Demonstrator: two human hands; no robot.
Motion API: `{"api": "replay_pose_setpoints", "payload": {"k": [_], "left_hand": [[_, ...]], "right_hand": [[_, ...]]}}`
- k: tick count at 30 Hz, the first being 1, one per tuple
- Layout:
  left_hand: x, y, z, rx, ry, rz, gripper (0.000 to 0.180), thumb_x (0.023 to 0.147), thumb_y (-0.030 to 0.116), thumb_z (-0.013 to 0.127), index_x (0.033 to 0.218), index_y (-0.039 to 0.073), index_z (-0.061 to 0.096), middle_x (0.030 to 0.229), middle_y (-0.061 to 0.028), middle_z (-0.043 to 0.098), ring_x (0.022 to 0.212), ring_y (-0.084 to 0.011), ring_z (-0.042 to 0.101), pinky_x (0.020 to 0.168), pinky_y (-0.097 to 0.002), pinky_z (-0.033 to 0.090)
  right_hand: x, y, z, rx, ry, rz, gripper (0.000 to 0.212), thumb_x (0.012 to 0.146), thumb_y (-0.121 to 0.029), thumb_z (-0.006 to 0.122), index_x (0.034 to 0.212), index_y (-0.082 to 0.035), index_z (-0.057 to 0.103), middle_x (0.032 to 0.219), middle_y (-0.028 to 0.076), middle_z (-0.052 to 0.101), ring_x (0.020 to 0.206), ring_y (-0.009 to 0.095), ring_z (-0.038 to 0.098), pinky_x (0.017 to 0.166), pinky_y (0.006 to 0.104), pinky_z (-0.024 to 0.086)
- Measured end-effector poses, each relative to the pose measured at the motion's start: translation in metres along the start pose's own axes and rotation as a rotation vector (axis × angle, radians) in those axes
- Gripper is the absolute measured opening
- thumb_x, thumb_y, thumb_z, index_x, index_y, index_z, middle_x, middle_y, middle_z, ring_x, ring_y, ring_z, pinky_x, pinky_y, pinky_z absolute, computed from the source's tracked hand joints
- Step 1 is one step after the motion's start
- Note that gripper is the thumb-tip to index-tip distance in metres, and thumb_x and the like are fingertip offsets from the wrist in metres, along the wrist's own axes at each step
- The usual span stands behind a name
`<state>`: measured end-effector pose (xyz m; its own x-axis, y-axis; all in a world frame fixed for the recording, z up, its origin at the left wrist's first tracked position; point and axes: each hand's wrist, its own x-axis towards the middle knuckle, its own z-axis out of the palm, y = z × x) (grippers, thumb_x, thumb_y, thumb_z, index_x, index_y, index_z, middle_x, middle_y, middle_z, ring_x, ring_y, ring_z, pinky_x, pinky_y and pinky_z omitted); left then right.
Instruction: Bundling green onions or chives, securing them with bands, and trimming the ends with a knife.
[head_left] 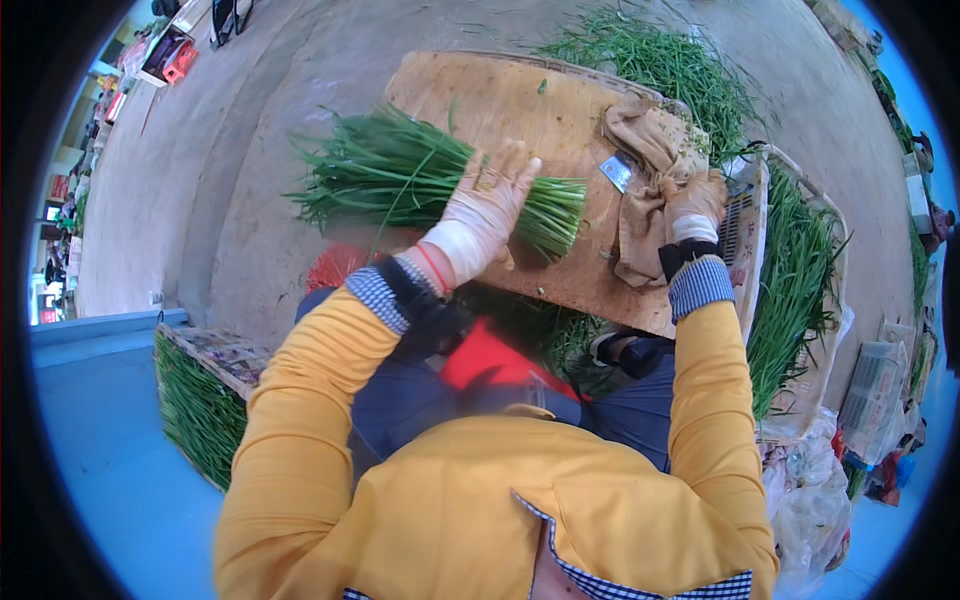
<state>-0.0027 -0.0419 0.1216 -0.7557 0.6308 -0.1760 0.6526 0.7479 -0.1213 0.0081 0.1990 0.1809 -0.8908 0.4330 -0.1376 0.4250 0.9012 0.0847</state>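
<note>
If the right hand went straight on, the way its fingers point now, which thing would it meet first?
Most likely the brown cloth, which lies bunched right by the right hand; they may already touch, as depth is unclear here.

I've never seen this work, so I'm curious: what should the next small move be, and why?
I'd probably bring the right hand from the cloth to the green bunch: only the left hand holds it, and its leafy end reaches past the edge of the board, so a second hand could steady it.
</note>
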Motion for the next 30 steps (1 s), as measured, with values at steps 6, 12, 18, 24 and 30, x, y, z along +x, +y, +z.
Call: {"api": "replay_pose_setpoints", "payload": {"k": [6,12,18,24,30], "left_hand": [[0.041,-0.019,0.018,-0.155,0.074,0.135,0.122,0.047,0.028,0.085,0.144,0.010,0.013,0.140,-0.0172,0.033,0.132,-0.0302,0.029,0.109,-0.0461,0.021],[0.048,-0.036,0.014,-0.325,-0.139,0.168,0.110,0.048,0.018,0.083,0.140,0.008,0.023,0.115,-0.0163,0.057,0.111,-0.0324,0.052,0.103,-0.0372,0.034],[0.043,-0.034,0.040,-0.308,0.167,0.199,0.107,0.046,0.016,0.082,0.137,0.004,0.029,0.109,-0.0152,0.059,0.106,-0.0315,0.054,0.099,-0.0365,0.038],[0.045,-0.037,0.036,-0.370,0.114,0.198,0.103,0.050,0.015,0.080,0.138,0.003,0.027,0.104,-0.0175,0.059,0.105,-0.0319,0.054,0.098,-0.0372,0.038],[0.046,-0.033,0.045,-0.340,0.214,0.211,0.104,0.050,0.016,0.080,0.138,0.002,0.026,0.105,-0.0171,0.059,0.105,-0.0316,0.054,0.098,-0.0374,0.038]], "right_hand": [[0.059,0.059,0.094,0.205,0.343,-0.394,0.044,0.084,-0.030,0.058,0.113,0.003,0.053,0.091,0.015,0.065,0.081,0.032,0.062,0.076,0.0450,0.050],[0.004,0.003,0.088,1.228,0.265,-0.648,0.032,0.088,-0.026,0.054,0.112,-0.004,0.052,0.107,0.011,0.058,0.095,0.023,0.057,0.079,0.0364,0.049],[-0.025,-0.065,0.094,0.299,0.482,-0.771,0.021,0.078,-0.017,0.057,0.099,-0.017,0.056,0.097,0.006,0.057,0.100,0.026,0.053,0.089,0.0457,0.041],[0.000,0.008,0.125,0.195,0.254,-0.467,0.023,0.077,-0.016,0.065,0.098,-0.011,0.057,0.089,0.013,0.059,0.077,0.030,0.059,0.064,0.0411,0.047],[-0.032,-0.061,0.083,0.173,0.582,-0.688,0.024,0.081,-0.017,0.058,0.104,-0.011,0.056,0.090,0.013,0.057,0.076,0.030,0.059,0.065,0.0452,0.047]]}}
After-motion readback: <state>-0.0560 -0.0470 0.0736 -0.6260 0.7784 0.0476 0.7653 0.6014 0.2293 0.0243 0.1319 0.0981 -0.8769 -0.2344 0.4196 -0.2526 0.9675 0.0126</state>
